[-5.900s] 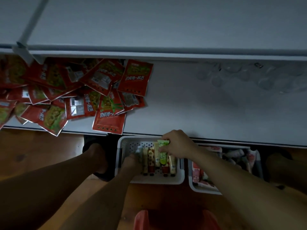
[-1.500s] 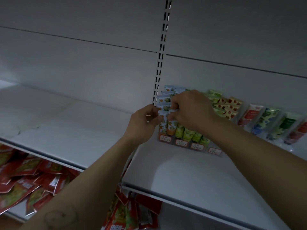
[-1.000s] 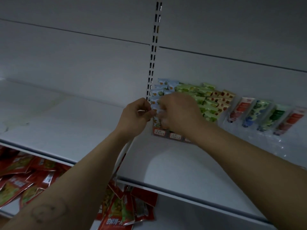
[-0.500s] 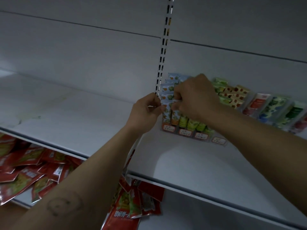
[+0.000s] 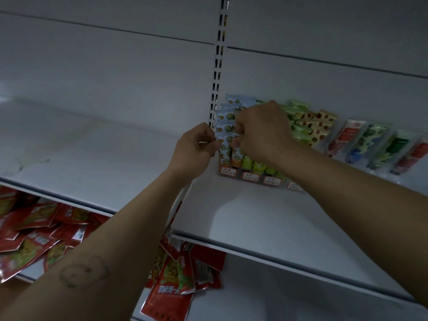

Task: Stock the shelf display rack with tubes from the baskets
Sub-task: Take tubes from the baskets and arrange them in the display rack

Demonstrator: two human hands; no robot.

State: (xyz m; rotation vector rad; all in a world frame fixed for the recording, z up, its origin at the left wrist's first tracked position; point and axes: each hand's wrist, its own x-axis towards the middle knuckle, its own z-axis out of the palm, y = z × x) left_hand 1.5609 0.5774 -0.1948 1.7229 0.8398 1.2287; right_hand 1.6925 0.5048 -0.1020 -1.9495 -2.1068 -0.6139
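Observation:
A clear display rack [image 5: 251, 176] with red price labels stands at the back of the white upper shelf [image 5: 243, 212]. It holds rows of light-blue tubes [image 5: 224, 129], green tubes [image 5: 298, 107] and yellow-red tubes [image 5: 324, 117]. My right hand [image 5: 261, 133] is curled over the rack's left columns and pinches a light-blue tube there. My left hand [image 5: 196, 147] sits just left of the rack, its fingertips pinching the left edge of the blue tubes. The baskets are out of view.
More tubes in red, blue and green [image 5: 375, 147] lean in a second clear holder at the right. A slotted upright [image 5: 220, 54] runs up the back wall. Red snack packets [image 5: 34, 232] lie piled on the lower shelf.
Both hands stay at the blue tubes on the rack's left side, shifting only slightly. About six seconds ago they were down in a floor basket taking tubes.

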